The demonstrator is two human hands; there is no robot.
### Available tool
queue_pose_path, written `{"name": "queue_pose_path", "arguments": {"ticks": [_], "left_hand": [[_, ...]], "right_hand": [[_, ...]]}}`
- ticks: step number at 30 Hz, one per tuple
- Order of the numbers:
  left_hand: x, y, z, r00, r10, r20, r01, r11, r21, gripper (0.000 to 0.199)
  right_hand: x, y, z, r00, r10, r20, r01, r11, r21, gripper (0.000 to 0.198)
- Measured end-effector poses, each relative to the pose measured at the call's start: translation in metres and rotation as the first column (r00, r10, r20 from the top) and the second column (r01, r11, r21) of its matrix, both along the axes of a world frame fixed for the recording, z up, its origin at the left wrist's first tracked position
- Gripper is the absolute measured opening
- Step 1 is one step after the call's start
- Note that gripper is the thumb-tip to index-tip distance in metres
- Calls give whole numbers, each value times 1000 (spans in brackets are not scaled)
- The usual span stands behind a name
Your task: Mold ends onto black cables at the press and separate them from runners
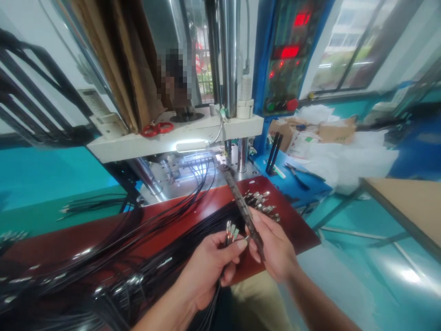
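Note:
My left hand (pixel 210 264) grips a small bunch of black cables, their metal connector tips (pixel 231 231) sticking up above my fingers. My right hand (pixel 272 246) holds a long, narrow dark bar (pixel 241 202) that slants up and away toward the machine. The two hands touch near the connector tips, over the front edge of a red work surface (pixel 296 227). A thick mass of black cables (pixel 113 257) lies across that surface to the left. A pile of loose metal connectors (pixel 260 200) lies just beyond my right hand.
Behind the red surface stands a press-like machine with a lit mould area (pixel 193 158), steel columns and a blue control panel (pixel 287 59) with red displays. Red-handled scissors (pixel 156 128) lie on its white shelf. Pliers (pixel 298 177) and bags sit to the right, beside a brown table (pixel 409 204).

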State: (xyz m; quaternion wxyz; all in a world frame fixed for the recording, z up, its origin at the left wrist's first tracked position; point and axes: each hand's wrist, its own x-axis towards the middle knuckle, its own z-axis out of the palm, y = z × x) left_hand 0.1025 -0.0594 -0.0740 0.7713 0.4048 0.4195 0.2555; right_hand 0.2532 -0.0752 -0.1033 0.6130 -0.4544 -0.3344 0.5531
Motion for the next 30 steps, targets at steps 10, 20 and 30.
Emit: {"name": "queue_pose_path", "arguments": {"ticks": [10,20,30], "left_hand": [[9,2,-5,997,-6,-73,10,998,61,30],[10,1,-5,997,-53,-47,57,994,96,20],[9,1,-7,998,-35,-61,39,996,76,20]], "right_hand": [[0,-1,-4,998,1,68,2,999,-46,48],[-1,-4,-4,985,2,172,7,999,-48,47],[-6,-9,16,937,28,348,20,991,-132,49]]}}
